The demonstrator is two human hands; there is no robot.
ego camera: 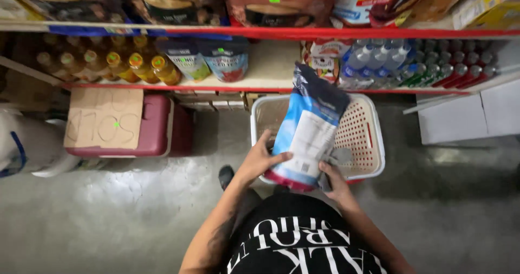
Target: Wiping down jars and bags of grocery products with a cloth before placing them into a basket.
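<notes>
Over basket (374,144), both hands, left (260,160) & right (335,181), grip pouch (309,127).

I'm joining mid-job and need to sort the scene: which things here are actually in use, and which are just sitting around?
In hand:
- blue and white bag, held by the left hand and right hand
- grey cloth under the right hand
- white and red basket, below the bag

Lying about:
- maroon cooler with cardboard sheet
- juice bottles
- water bottles
- two pouches on the shelf
</notes>
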